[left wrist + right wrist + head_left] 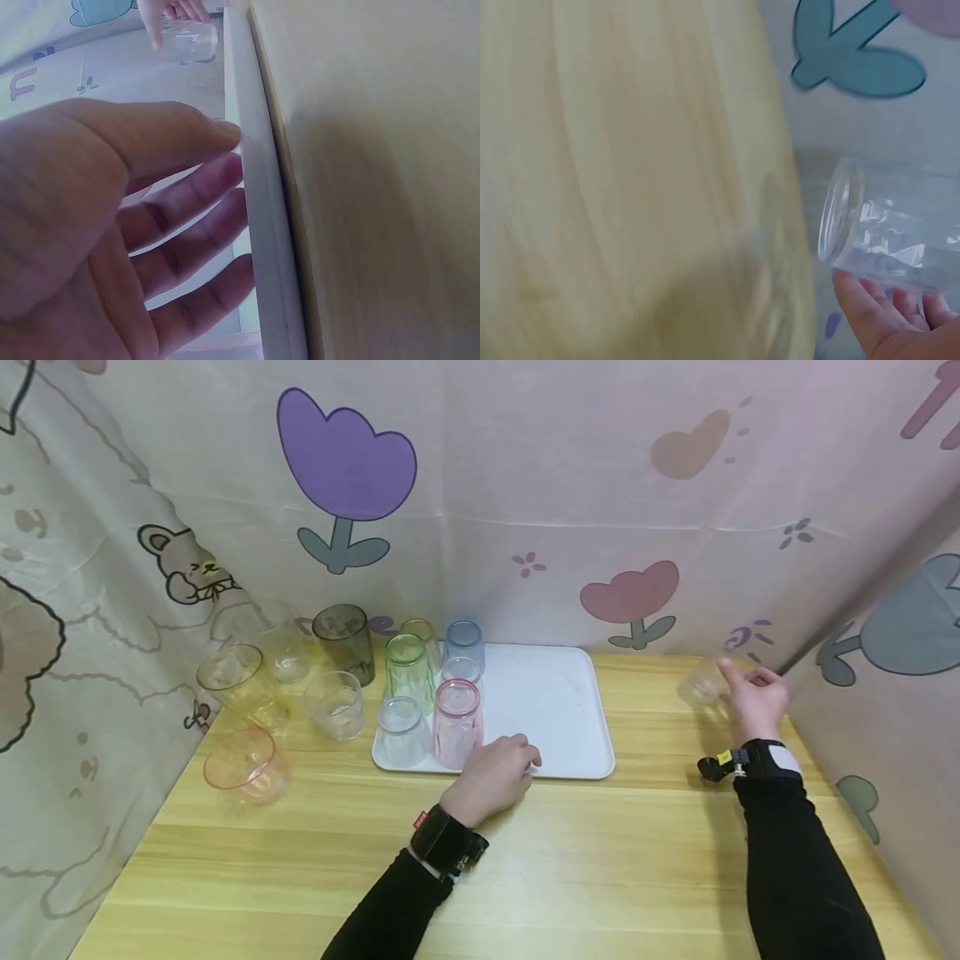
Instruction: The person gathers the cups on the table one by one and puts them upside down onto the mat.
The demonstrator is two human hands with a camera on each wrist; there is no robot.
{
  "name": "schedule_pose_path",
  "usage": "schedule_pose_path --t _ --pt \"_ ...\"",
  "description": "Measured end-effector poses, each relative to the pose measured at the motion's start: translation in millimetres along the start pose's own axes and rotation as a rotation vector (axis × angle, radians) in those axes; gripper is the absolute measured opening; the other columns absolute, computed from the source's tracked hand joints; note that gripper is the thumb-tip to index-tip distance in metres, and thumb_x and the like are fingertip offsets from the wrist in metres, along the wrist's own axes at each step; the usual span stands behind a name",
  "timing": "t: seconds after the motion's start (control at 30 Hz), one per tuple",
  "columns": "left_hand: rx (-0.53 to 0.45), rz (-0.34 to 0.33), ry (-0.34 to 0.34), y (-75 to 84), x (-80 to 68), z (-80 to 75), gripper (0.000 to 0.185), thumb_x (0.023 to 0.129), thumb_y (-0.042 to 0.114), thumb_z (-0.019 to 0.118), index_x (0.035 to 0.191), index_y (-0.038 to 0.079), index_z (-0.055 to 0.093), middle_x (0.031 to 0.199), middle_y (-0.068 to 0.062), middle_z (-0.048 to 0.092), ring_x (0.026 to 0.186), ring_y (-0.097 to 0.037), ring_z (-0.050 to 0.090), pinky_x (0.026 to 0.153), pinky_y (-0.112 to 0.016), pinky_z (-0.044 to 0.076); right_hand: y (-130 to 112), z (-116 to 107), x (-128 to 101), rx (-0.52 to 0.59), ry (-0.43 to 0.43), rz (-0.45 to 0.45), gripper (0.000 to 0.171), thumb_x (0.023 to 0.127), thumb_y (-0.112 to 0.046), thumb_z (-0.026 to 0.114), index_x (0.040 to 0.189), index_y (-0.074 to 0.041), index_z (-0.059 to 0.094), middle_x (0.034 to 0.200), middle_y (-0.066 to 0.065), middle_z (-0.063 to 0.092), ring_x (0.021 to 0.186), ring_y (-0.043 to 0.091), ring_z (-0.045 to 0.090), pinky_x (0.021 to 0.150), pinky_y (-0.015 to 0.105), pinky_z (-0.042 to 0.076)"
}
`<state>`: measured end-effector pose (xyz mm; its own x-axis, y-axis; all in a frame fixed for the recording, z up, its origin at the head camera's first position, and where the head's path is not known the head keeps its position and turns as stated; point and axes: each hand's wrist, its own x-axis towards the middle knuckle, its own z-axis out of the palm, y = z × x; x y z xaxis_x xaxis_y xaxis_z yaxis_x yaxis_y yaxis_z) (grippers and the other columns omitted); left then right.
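My right hand (756, 700) holds a clear glass cup (702, 683) at the back right of the table, thumb and curled fingers at its side. In the right wrist view the cup (900, 225) shows its thick rounded end, and the fingers (870, 304) bend close against it. My left hand (495, 775) rests at the front edge of a white tray (551, 710), beside an upside-down pink glass (457, 727). In the left wrist view its loosely bent fingers (199, 232) and thumb meet the tray's rim (262, 195), with nothing between them.
Upside-down clear, green (408, 668), yellow and blue (463, 643) glasses crowd the tray's left half. Left of the tray stand a dark glass (347, 643), a yellow one (243, 689), an orange one (247, 768) and clear ones. Printed curtains (510, 485) enclose the back and sides.
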<state>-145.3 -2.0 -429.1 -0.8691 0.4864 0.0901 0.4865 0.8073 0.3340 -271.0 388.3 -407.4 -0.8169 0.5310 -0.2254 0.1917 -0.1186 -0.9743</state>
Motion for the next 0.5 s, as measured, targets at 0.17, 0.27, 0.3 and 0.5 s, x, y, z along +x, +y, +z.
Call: schedule_pose_path --t 0.17,0.27,0.3,0.5 --pt "-0.018 0.000 0.093 0.5 1.9 -1.4 0.026 0.096 0.022 0.070 0.121 0.017 0.075 0.112 0.003 0.068 0.099 -0.017 0.066 0.068 -0.029 0.056 -5 10 -21 0.235 -0.079 -0.055 0.083 0.088 -0.017 0.085 0.152 -0.006 0.035 0.118 -0.002 0.038 0.105 0.009 0.056 0.081 0.026 0.060" --pt "-0.050 0.007 0.169 1.1 3.4 -1.8 0.035 0.097 0.026 0.070 0.130 0.016 0.069 0.119 0.002 0.065 0.104 -0.017 0.064 0.072 -0.029 0.057 -7 17 -33 0.289 -0.114 -0.108 0.060 0.087 -0.017 0.086 0.134 -0.005 0.051 0.115 0.002 0.045 0.101 0.011 0.058 0.079 0.030 0.062" --pt "-0.063 0.014 0.200 1.1 3.9 -1.7 0.038 0.097 0.028 0.070 0.133 0.016 0.067 0.121 0.001 0.064 0.107 -0.018 0.064 0.074 -0.029 0.058 -8 20 -37 0.305 -0.129 -0.124 0.054 0.086 -0.017 0.086 0.128 -0.005 0.055 0.114 0.002 0.047 0.100 0.012 0.059 0.078 0.031 0.062" --pt "-0.124 0.108 0.417 1.6 6.8 -0.8 0.059 0.091 0.036 0.077 0.141 0.011 0.058 0.132 -0.006 0.058 0.116 -0.023 0.061 0.083 -0.035 0.060 -9 40 -67 0.392 -0.233 -0.187 0.039 0.089 -0.015 0.084 0.118 -0.005 0.060 0.119 0.005 0.056 0.100 0.015 0.063 0.076 0.032 0.063"
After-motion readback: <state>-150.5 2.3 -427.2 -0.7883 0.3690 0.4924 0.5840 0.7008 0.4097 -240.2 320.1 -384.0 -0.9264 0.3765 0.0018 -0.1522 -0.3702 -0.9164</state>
